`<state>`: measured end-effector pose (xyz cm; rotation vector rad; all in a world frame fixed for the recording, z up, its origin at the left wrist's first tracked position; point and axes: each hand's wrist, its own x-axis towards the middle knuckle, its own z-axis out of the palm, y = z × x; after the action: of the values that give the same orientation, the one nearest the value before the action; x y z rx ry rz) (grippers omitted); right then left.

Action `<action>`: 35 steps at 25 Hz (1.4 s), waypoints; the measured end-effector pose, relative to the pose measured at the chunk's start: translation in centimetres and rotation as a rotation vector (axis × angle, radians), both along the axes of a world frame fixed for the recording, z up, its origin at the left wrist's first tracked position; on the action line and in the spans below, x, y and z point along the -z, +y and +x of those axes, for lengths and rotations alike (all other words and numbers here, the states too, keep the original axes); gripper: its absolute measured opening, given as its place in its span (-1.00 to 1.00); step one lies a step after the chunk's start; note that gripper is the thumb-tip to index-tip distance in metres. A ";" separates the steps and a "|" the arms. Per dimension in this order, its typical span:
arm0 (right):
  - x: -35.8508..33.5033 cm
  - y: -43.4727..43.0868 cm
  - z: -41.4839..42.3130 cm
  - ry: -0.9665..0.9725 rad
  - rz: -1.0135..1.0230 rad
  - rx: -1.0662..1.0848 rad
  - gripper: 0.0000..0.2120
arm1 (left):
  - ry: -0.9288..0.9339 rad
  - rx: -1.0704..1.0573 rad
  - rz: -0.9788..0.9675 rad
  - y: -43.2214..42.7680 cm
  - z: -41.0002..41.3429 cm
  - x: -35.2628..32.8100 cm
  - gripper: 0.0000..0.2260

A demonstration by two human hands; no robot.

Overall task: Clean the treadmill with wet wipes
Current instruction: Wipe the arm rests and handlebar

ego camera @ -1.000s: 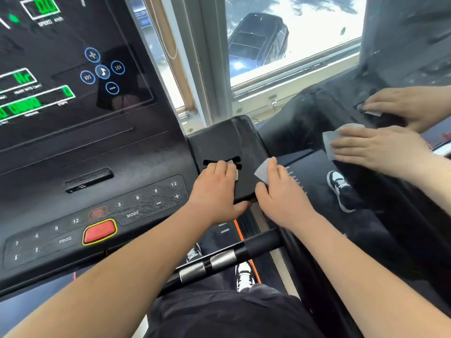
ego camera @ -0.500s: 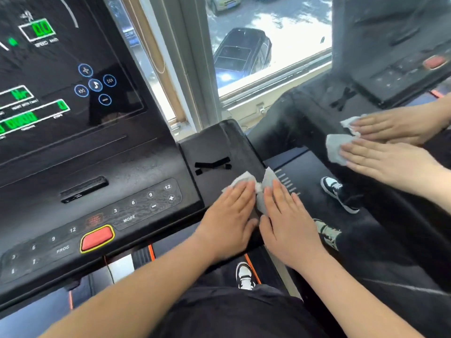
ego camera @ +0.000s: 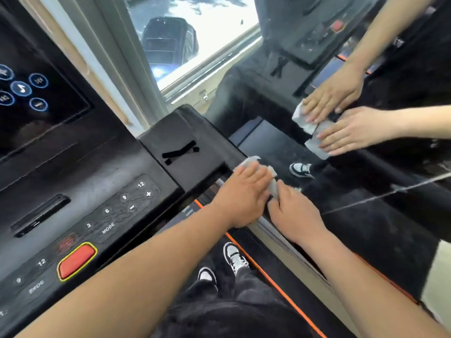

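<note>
Left of the fingers, far: the console (ego camera: 73,167) with its number keys and a red button (ego camera: 76,261), well apart from both hands and touched by neither.
Left of the fingers, near: the black side pad (ego camera: 185,132) of the treadmill, with a dark slot in its top; its near right corner lies just beside the left fingertips.
Left hand (ego camera: 244,193): laid palm down on the pad's right edge, fingers straight and close together, nothing gripped; a wet wipe (ego camera: 247,161) is pressed beneath them.
Wipe, relative to the left fingers: under them, with a pale crumpled edge showing just past the fingertips on the far side.
Between the hands: a second wipe (ego camera: 273,185) is seen as a narrow upright strip, touching the left hand's outer edge and the right thumb.
Right hand (ego camera: 296,215): just beside the left and a little nearer the body; its fingertips are blurred here, but they are shown straight and flat on a wipe in the reflection, so no clench is judged.
Long axis: the edge being wiped runs away from the body, from near right to far left.
Nearer hand: the left is judged nearer the pad still to be wiped, the right nearer the glass.
Right of the fingers: a mirror (ego camera: 366,215), in which both hands and both wipes are repeated.
</note>
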<state>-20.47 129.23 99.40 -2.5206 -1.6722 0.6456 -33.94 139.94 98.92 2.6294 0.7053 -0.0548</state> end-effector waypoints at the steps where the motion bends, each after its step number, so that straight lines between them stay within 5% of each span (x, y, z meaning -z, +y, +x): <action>1: -0.4 -1.2 0.0 0.008 -0.017 0.035 -0.60 | -0.048 0.089 -0.004 -1.0 0.6 0.1 -0.35; 5: -2.3 -7.6 0.5 -0.010 -0.069 0.217 -0.86 | -0.135 0.271 0.021 -0.8 0.1 1.5 -0.50; 11: -3.2 -13.1 1.9 0.054 -0.201 0.412 -0.79 | 0.029 0.074 0.200 1.1 0.7 1.4 -0.39; 15: -3.1 -12.0 2.1 0.127 -0.229 0.344 -0.66 | -0.049 0.234 0.145 -7.6 2.6 0.6 -0.43; 18: -3.1 -11.8 2.4 0.135 -0.209 0.261 -0.65 | 0.071 0.332 0.103 -9.8 3.2 0.9 -0.27; 24: -3.6 -18.5 6.3 0.153 -0.262 0.216 -0.77 | 0.332 -0.207 0.323 -7.1 4.8 0.8 -0.13; 31: -3.3 -24.4 10.5 0.404 -0.223 0.142 -0.52 | -0.061 -0.014 0.162 -28.1 9.5 3.2 -0.14; 35: -2.5 -26.5 11.5 0.429 -0.212 0.049 -0.25 | -0.092 0.004 0.079 -32.1 8.9 4.6 -0.12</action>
<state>-8.92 102.75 101.95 -2.3114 -1.4486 1.3082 -25.00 107.84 94.30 2.6888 0.6837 0.0946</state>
